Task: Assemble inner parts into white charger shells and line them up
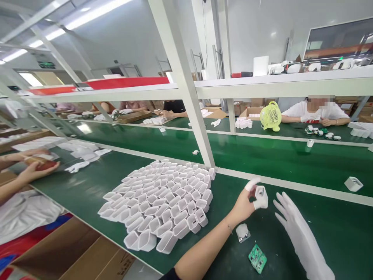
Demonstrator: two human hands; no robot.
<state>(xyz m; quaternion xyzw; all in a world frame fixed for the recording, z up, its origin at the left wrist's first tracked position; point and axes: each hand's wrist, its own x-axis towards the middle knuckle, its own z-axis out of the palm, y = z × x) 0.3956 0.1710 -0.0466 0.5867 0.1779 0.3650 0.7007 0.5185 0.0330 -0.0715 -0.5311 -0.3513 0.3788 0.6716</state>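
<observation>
My left hand (250,200), with white coverings on its fingertips, pinches a small white plastic housing (262,197) above the green bench; its open end shows something dark inside. Just right of it, my white-gloved right hand (287,210) has its fingers stretched out and holds nothing. Below my left wrist lies a white part with metal bits (243,233). A green circuit board (257,258) rests nearer to me. Many white open-ended housings (163,202) stand packed together to the left of my forearm.
A pale post (189,85) rises behind the housings and carries a shelf (276,88). On the green belt beyond the rail sits another white housing (353,184). A co-worker's hands (37,163) hold something brown at left. Across the belt are a yellow fan (271,116) and other people.
</observation>
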